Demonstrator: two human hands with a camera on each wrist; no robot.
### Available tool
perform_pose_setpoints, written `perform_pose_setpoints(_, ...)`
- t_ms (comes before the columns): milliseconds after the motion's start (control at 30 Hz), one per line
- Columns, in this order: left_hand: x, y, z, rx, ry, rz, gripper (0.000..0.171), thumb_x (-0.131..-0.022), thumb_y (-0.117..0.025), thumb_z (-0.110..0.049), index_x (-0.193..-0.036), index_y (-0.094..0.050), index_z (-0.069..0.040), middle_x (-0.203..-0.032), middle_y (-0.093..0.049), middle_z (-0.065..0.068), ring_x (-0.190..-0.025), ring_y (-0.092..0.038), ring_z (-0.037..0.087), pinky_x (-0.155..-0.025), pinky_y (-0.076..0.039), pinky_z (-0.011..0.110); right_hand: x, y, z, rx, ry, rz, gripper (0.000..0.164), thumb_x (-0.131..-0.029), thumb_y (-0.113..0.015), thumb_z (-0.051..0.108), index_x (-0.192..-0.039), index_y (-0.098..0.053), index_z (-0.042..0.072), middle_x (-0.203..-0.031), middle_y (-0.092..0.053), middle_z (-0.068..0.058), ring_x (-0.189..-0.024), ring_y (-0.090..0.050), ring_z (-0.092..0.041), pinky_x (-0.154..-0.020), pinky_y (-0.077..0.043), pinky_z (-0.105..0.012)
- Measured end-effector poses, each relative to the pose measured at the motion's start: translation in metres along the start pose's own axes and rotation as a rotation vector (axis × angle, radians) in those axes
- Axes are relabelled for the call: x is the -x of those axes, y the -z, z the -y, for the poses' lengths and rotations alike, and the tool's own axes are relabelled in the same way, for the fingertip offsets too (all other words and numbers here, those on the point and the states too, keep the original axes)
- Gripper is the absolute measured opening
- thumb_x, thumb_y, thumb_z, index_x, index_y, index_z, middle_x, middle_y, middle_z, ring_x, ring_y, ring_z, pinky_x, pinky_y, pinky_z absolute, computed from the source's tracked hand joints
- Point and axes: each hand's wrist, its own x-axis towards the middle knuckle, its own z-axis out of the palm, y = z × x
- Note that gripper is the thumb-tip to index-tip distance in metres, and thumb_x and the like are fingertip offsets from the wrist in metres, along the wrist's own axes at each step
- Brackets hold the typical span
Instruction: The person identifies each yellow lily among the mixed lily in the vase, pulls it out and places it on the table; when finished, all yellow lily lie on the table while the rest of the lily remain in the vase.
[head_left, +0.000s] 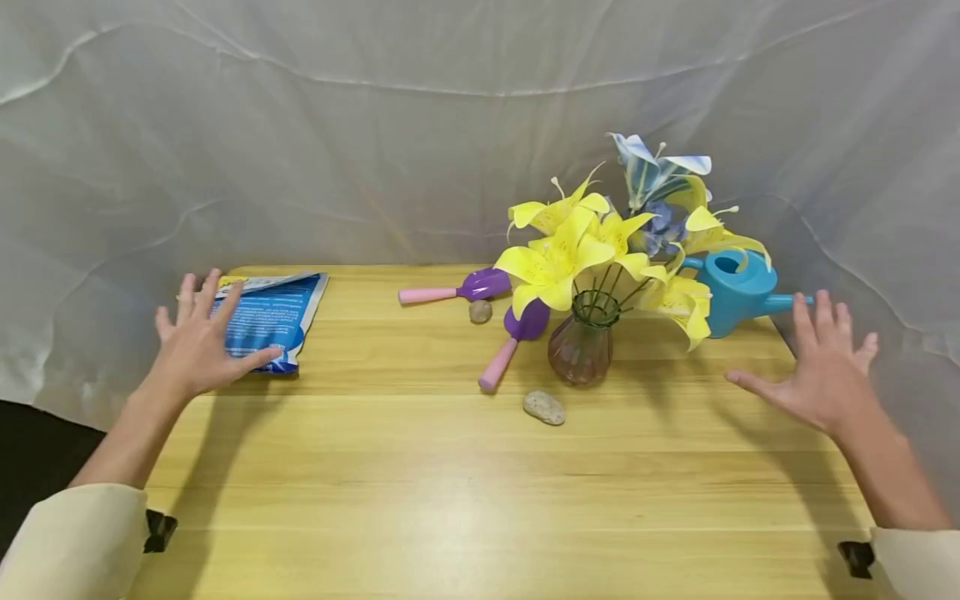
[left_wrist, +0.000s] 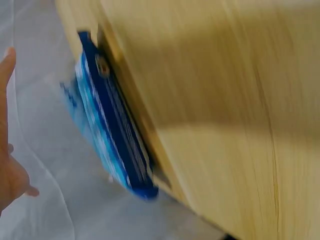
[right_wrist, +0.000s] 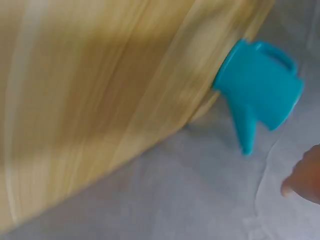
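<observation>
**Nothing held, and plenty that could tip**

A grey cloth [head_left: 420, 167] hangs behind the wooden counter [head_left: 420, 500]. A big spray of yellow and blue flowers [head_left: 555, 258] stands in a small vase [head_left: 581, 354], right of centre. The spread looks top-heavy, so a sleeve or forearm catching a petal could pull the vase over.

The blue can [head_left: 731, 304] is at the back right corner, its spout pointing right, out past the edge. A knock on that spout could swing the can round or off the counter, and lifting it carelessly could snag the flowers overlapping its top in the head view.

The bag [head_left: 262, 321] lies at the back left corner; a sideways push could send it over the edge, and a loose grip would probably let it sag.

Both hands are empty, well apart, fingers spread: the left hand [head_left: 198, 346] near the bag, the right hand [head_left: 817, 371] near the spout. The wrist views show a gap at each.

One trowel [head_left: 480, 285] lies left of the flowers, and a second trowel [head_left: 498, 364] beside the vase, where dragging it could bump the glass. The larger stone [head_left: 543, 407], in front, and the smaller stone [head_left: 480, 312], between the trowels, might roll if brushed.
</observation>
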Motion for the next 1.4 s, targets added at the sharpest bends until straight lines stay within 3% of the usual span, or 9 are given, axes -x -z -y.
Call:
perform_pose_setpoints(200,-0.014,-0.016,-0.050,0.220,-0.120,-0.102,0.095,-0.069,-0.068,-0.050,-0.141,-0.017,-0.014,-0.146,-0.009,0.011,-0.132,-0.004,0.032,-0.094,-0.013,0.066,0.015,-0.011,0.042,-0.358,0.020,0.029,0.111,-0.068,-0.073,0.041,-0.140,0.010,0.022,-0.146,0.008,-0.006,-0.129,0.006,-0.039,-0.091,0.003,-0.069)
perform_pose_setpoints(333,-0.026,-0.024,-0.095,0.359,-0.122,-0.073,0.089,-0.072,-0.065,-0.051,-0.140,-0.021,-0.014,-0.144,-0.018,0.009,-0.129,-0.016,0.033,-0.096,-0.020,0.062,0.020,-0.022,0.071,-0.479,-0.002,0.096,0.103,-0.072,-0.070,0.038,-0.140,0.006,0.025,-0.145,-0.005,-0.016,-0.125,-0.011,-0.046,-0.089,-0.017,-0.069)
perform_pose_setpoints(467,-0.040,-0.033,-0.146,0.488,-0.085,0.019,0.083,-0.073,-0.060,-0.056,-0.136,-0.031,-0.010,-0.141,-0.025,0.009,-0.127,-0.021,0.031,-0.099,-0.020,0.057,0.018,-0.036,0.099,-0.520,-0.006,0.138,0.096,-0.073,-0.068,0.041,-0.141,-0.002,0.025,-0.143,-0.016,-0.017,-0.122,-0.021,-0.047,-0.087,-0.022,-0.068)
perform_pose_setpoints(700,-0.065,-0.049,-0.224,0.690,-0.152,0.031,0.068,-0.073,-0.062,-0.053,-0.127,-0.045,-0.016,-0.131,-0.043,0.001,-0.120,-0.036,0.018,-0.100,-0.028,0.043,0.002,-0.059,0.142,-0.558,0.009,0.177,0.094,-0.072,-0.064,0.051,-0.142,-0.010,0.020,-0.144,-0.017,-0.012,-0.123,-0.024,-0.043,-0.091,-0.025,-0.064)
perform_pose_setpoints(800,-0.070,-0.057,-0.248,0.797,-0.165,0.033,0.059,-0.074,-0.064,-0.048,-0.121,-0.052,-0.016,-0.123,-0.050,0.000,-0.114,-0.044,0.016,-0.095,-0.036,0.038,-0.006,-0.066,0.155,-0.599,-0.009,0.185,0.095,-0.072,-0.064,0.053,-0.142,-0.009,0.020,-0.144,-0.018,-0.011,-0.126,-0.022,-0.038,-0.094,-0.024,-0.060)
perform_pose_setpoints(967,-0.073,-0.070,-0.287,1.134,-0.041,0.036,0.037,-0.076,-0.068,-0.034,-0.105,-0.064,-0.011,-0.104,-0.061,0.005,-0.094,-0.055,0.015,-0.077,-0.048,0.028,-0.021,-0.075,0.170,-0.658,-0.045,0.192,0.095,-0.069,-0.063,0.058,-0.141,-0.016,0.017,-0.137,-0.030,-0.016,-0.122,-0.031,-0.035,-0.094,-0.031,-0.055)
perform_pose_setpoints(1133,-0.076,-0.070,-0.328,1.328,0.068,-0.013,0.027,-0.073,-0.071,-0.031,-0.088,-0.068,-0.008,-0.085,-0.063,0.003,-0.079,-0.052,0.011,-0.067,-0.047,0.021,-0.033,-0.080,0.176,-0.689,-0.044,0.195,0.094,-0.068,-0.064,0.058,-0.137,-0.022,0.011,-0.129,-0.038,-0.016,-0.115,-0.040,-0.035,-0.091,-0.035,-0.052)
perform_pose_setpoints(1267,-0.080,-0.065,-0.353,1.484,0.033,-0.090,0.025,-0.074,-0.071,-0.018,-0.094,-0.066,-0.003,-0.086,-0.067,0.007,-0.076,-0.060,0.013,-0.065,-0.050,0.022,-0.035,-0.083,0.176,-0.744,-0.009,0.198,0.091,-0.072,-0.065,0.050,-0.137,-0.017,0.008,-0.128,-0.036,-0.019,-0.113,-0.040,-0.036,-0.091,-0.036,-0.051)
perform_pose_setpoints(1400,-0.083,-0.062,-0.371,1.688,0.004,-0.132,0.030,-0.074,-0.069,-0.001,-0.103,-0.062,0.000,-0.090,-0.066,0.003,-0.083,-0.061,0.013,-0.077,-0.050,0.026,-0.034,-0.086,0.177,-0.801,0.020,0.190,0.087,-0.074,-0.066,0.046,-0.136,-0.017,0.009,-0.125,-0.038,-0.017,-0.110,-0.043,-0.033,-0.088,-0.039,-0.048)
